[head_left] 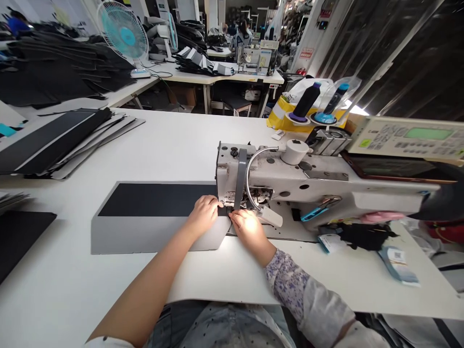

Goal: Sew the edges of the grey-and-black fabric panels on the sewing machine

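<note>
Near the middle of the desk point(217, 275), the left hand point(203, 215) and right hand point(250, 231) hold a black-and-grey panel point(155, 200) flat, fingertips gripping its end beside the needle of the sewing machine point(290, 179).

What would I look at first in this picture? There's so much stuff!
You'd probably spot the big white industrial sewing machine first, right of centre on the white table. The left hand and right hand sit at its front, by a dark fabric panel. Then your eye might jump to the turquoise desk fan at top left and the black thread spool at upper right.
</note>
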`<state>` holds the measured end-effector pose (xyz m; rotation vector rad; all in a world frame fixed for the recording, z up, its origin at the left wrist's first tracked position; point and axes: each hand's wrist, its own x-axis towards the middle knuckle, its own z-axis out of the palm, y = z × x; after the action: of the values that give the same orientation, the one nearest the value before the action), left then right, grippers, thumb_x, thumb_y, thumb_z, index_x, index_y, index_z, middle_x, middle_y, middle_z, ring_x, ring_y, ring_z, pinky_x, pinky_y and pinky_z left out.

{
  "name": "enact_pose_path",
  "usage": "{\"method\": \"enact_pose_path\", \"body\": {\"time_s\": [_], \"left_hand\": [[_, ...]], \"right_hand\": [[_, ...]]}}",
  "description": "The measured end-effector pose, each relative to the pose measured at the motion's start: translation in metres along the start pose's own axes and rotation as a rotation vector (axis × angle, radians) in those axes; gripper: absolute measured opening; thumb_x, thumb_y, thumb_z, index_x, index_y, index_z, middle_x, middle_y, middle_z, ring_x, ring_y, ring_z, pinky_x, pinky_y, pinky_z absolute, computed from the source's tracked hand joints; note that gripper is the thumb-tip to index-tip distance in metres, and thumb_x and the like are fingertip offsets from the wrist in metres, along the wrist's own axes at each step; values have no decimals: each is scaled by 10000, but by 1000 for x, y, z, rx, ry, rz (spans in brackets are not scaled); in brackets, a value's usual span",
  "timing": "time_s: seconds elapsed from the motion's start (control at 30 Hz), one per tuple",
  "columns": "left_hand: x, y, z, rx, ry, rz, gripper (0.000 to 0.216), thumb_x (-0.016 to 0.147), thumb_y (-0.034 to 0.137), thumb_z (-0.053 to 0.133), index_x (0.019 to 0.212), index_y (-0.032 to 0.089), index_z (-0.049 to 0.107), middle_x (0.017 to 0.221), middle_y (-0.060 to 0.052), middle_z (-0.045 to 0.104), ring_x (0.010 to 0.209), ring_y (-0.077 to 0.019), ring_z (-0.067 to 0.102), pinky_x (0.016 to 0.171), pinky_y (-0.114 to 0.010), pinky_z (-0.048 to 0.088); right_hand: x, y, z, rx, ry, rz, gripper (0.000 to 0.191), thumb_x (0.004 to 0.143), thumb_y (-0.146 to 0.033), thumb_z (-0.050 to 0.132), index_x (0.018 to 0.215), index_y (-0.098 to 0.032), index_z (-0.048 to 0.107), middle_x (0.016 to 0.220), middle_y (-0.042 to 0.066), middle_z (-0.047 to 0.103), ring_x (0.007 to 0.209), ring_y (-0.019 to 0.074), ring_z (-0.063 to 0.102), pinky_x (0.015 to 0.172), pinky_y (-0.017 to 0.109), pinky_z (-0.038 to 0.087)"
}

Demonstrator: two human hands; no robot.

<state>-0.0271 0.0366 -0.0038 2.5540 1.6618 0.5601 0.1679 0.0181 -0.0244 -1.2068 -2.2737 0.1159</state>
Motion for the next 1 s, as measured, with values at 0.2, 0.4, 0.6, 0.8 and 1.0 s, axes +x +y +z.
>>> {"method": "enact_pose_path", "body": {"time_s": [0.2, 0.4, 0.6, 0.8, 1.0], "left_hand": [[21, -12, 3, 59, -2, 24, 238, 883, 130, 410, 948, 166, 636, 1018, -106, 617, 1000, -241, 542, 903, -375, 443], [10, -1, -1, 86, 39, 43, 220, 891, 154, 446, 939, 189, 658, 988, -85, 646, 992, -238, 569, 897, -383, 453], [-42, 21, -7, 157, 75, -19, 268, 931, 270, 451, 1134, 233, 622, 1138, -93, 607, 1031, -241, 545, 923, -402, 425], [-47, 33, -15, 202, 38, -149, 259, 921, 262, 445, 1098, 200, 624, 1024, -105, 603, 949, -251, 530, 851, -393, 419], [-41, 48, -25, 237, -111, -114, 286, 934, 221, 392, 1117, 207, 612, 921, -79, 574, 838, -220, 521, 727, -337, 404]], "right_hand": [[0, -3, 2, -78, -52, 44, 299, 936, -156, 437, 1132, -157, 663, 1001, 88, 691, 846, 190, 646, 774, 275, 487], [1, -4, -2, -89, 4, 52, 293, 945, -190, 426, 1073, -138, 685, 870, 88, 677, 788, 212, 628, 734, 301, 475], [2, -6, -9, -30, 55, 109, 261, 959, -254, 451, 978, -151, 690, 891, 94, 686, 813, 196, 626, 794, 301, 471], [7, -15, -8, -49, 53, 224, 231, 910, -345, 554, 845, -163, 680, 807, 82, 671, 797, 208, 611, 790, 303, 458], [12, -27, 1, -147, 13, 350, 165, 873, -290, 568, 809, -155, 638, 760, 85, 653, 753, 214, 610, 729, 310, 465]]}}
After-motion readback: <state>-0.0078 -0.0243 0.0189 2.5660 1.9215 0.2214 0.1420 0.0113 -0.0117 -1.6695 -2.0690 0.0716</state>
